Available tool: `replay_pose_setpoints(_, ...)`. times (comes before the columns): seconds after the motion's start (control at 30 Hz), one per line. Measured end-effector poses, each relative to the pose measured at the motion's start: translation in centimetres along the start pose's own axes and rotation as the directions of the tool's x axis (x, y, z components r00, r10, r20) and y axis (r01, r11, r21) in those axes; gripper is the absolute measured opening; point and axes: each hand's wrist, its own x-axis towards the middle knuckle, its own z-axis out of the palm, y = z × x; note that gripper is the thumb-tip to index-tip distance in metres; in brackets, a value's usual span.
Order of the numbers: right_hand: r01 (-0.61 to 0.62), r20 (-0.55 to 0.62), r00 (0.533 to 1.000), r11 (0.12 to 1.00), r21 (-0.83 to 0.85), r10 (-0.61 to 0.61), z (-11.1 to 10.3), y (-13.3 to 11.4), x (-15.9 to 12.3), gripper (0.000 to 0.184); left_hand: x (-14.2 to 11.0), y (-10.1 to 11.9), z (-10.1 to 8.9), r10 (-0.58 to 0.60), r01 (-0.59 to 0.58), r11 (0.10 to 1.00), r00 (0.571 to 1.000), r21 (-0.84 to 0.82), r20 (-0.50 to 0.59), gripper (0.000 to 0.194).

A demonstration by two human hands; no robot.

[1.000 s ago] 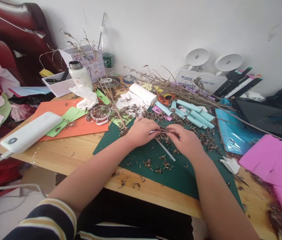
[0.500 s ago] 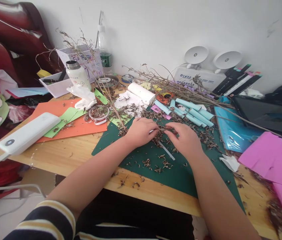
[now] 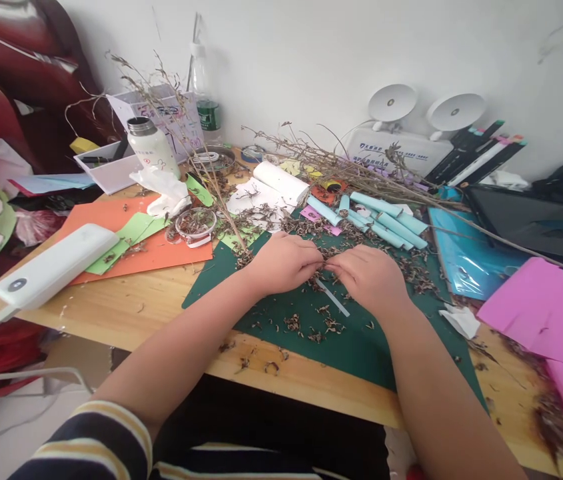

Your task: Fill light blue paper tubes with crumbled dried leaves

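My left hand (image 3: 288, 265) is closed over the middle of a dark green mat (image 3: 271, 343), thumb and fingers pinched together. My right hand (image 3: 374, 277) meets it from the other side, its fingertips pinched too, almost touching the left ones. Between them is a bit of dried, curled plant, mostly hidden by the fingers. Brown dried plant scraps (image 3: 328, 325) lie scattered under and in front of both hands. A thin pale strip (image 3: 334, 298) rests on the mat just below the fingertips. Left of my left hand, a dry stem (image 3: 228, 220) slants upward.
Light-blue paper rolls (image 3: 391, 230) lie behind the hands, near a white roll (image 3: 281, 183). A clear tub (image 3: 195, 223) of scraps stands left on orange paper (image 3: 186, 252). A white power bank (image 3: 56, 267) is at the left edge; dry branches (image 3: 311, 157) stretch across the back.
My right hand's fingers have closed and come inward to meet the left fingertips; before, there was a gap between the hands. The view has shifted slightly.
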Motion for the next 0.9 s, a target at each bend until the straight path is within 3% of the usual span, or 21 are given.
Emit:
replay_pose_setpoints(0.1, -0.050, -0.025, 0.998, 0.999, -0.010, 0.050, -0.2, 0.9, -0.5, 0.028, -0.1, -0.9, -0.4, -0.013, 0.007, 0.994, 0.998, -0.108, -0.054, 0.024)
replay_pose_setpoints(0.2, -0.205, -0.088, 0.974, 0.978, 0.033, 0.207, -0.4, 1.7, -1.1, 0.026, -0.4, -2.2, -0.8, -0.155, 0.118, 0.966, 0.976, -0.229, -0.152, 0.022)
replay_pose_setpoints(0.27, -0.245, -0.092, 0.963, 0.964, 0.103, 0.254, -0.5, 1.7, -1.3, 0.023, -0.6, -2.6, -0.9, -0.233, 0.181, 0.942, 0.958, -0.283, -0.165, 0.021)
replay_pose_setpoints(0.4, -0.130, -0.063, 0.988, 0.983, 0.133, 0.139, -0.3, 0.5, -0.8, 0.023, -0.4, -1.6, -0.4, -0.165, 0.130, 0.942, 0.982, -0.309, -0.088, 0.027)
replay_pose_setpoints(0.53, -0.031, -0.074, 0.996, 0.992, 0.121, 0.040, 0.0, -0.6, -0.3, 0.024, -0.1, -0.2, 0.4, -0.060, 0.057, 0.973, 0.998, -0.223, -0.009, 0.025)
replay_pose_setpoints(0.73, -0.026, -0.067, 0.997, 0.998, 0.053, 0.030, 0.4, -0.3, -0.2, 0.026, 0.2, -0.1, 0.9, -0.090, 0.079, 0.969, 0.995, -0.233, -0.038, 0.018)
replay_pose_setpoints(0.83, -0.129, -0.096, 0.987, 0.992, 0.010, 0.129, 0.4, 0.8, -0.7, 0.024, 0.0, -0.7, 0.3, -0.173, 0.130, 0.944, 0.977, -0.303, -0.121, 0.017)
replay_pose_setpoints(0.9, -0.258, -0.114, 0.960, 0.966, 0.015, 0.257, 0.2, 1.7, -1.1, 0.022, -0.2, -1.7, -0.3, -0.305, 0.225, 0.916, 0.929, -0.333, -0.211, 0.018)
